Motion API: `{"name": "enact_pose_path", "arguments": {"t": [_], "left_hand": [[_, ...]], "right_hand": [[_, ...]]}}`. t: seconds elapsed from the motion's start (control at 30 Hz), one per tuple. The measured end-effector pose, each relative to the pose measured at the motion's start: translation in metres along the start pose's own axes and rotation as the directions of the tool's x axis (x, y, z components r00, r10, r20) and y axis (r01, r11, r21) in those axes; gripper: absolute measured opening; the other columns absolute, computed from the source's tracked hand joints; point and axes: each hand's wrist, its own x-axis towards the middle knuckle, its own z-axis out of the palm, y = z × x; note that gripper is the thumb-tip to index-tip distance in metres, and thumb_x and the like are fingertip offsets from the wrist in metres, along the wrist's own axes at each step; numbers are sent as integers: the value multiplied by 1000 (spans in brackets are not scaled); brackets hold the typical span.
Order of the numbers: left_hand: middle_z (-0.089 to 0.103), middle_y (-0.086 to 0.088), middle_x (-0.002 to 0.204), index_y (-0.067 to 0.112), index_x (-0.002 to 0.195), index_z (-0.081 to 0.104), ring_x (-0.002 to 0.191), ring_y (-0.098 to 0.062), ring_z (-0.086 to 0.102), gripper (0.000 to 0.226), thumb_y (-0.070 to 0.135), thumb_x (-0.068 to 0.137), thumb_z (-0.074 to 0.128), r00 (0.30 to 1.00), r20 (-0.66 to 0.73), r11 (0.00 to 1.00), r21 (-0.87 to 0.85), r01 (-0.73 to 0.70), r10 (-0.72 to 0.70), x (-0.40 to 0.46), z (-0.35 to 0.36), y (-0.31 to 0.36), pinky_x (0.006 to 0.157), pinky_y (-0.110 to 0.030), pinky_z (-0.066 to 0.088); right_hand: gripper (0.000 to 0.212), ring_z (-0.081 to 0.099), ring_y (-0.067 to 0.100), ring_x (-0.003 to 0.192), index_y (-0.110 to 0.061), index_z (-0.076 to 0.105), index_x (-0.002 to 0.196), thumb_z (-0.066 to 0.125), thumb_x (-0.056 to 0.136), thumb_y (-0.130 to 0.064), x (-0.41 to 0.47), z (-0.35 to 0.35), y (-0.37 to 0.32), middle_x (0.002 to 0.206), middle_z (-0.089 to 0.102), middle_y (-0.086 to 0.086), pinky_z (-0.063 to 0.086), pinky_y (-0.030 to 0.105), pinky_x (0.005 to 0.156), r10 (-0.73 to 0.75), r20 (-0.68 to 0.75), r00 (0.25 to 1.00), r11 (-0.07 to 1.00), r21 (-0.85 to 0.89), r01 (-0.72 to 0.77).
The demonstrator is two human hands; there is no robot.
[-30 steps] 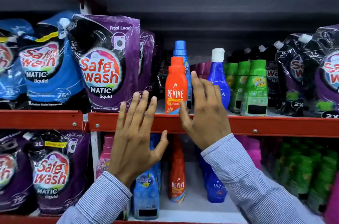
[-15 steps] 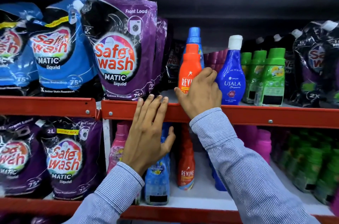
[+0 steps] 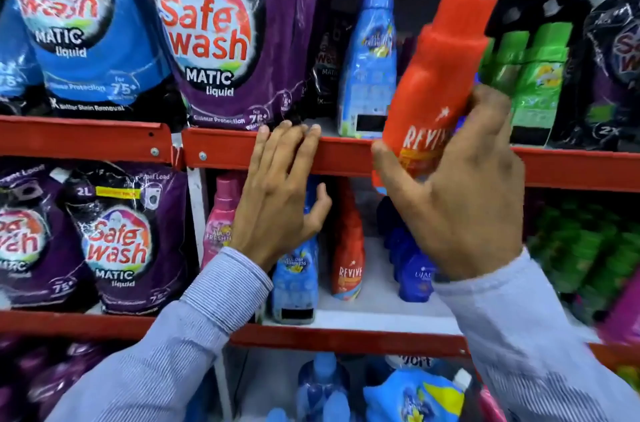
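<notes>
My right hand (image 3: 460,193) grips an orange Revive bottle (image 3: 440,75) by its lower body and holds it tilted to the right, lifted clear in front of the red shelf rail (image 3: 346,153). My left hand (image 3: 280,193) lies flat with straight fingers against that rail, fingertips at its top edge just below a purple Safe Wash pouch (image 3: 228,37). A light blue bottle (image 3: 370,58) stands on the shelf behind the spot left of the orange bottle.
Blue Safe Wash pouches (image 3: 79,23) fill the upper left. Green bottles (image 3: 533,75) and dark pouches (image 3: 616,68) stand at the upper right. The shelf below holds purple pouches (image 3: 117,241), a pink bottle (image 3: 221,224), another Revive bottle (image 3: 348,248) and dark blue bottles (image 3: 412,266).
My right hand closed round the orange Revive bottle and lifted it off the shelf toward me, tilting it right. My left hand stayed on the rail. The view moved closer.
</notes>
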Motion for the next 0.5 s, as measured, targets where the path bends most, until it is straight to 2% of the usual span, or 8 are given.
{"name": "enact_pose_path", "arguments": {"t": [0.17, 0.33, 0.5], "left_hand": [[51, -18, 142, 2, 147, 42, 140, -34, 42, 70, 24, 83, 62, 1000, -2, 1000, 9, 12, -12, 0, 1, 3, 128, -51, 17], [51, -19, 142, 2, 146, 42, 140, -34, 41, 69, 19, 81, 60, 1000, -8, 1000, -12, 26, -26, 0, 1, 6, 128, -50, 16], [50, -19, 143, 2, 146, 43, 141, -34, 40, 70, 16, 79, 60, 999, -16, 999, -28, 41, -42, -1, 1, 8, 127, -51, 16]], "right_hand": [[77, 54, 32, 101, 0, 42, 124, 71, 74, -50, -74, 12, 33, 113, 53, 15, 41, 34, 80, 65, 205, 977, 997, -48, -56], [70, 59, 33, 95, -6, 42, 120, 73, 72, -47, -127, 53, 71, 107, 50, 8, 48, 37, 75, 164, 395, 904, 986, -86, -142], [65, 60, 39, 98, -9, 39, 113, 69, 73, -49, -155, 93, 90, 106, 49, 11, 50, 42, 76, 252, 542, 802, 967, -166, -193]]}}
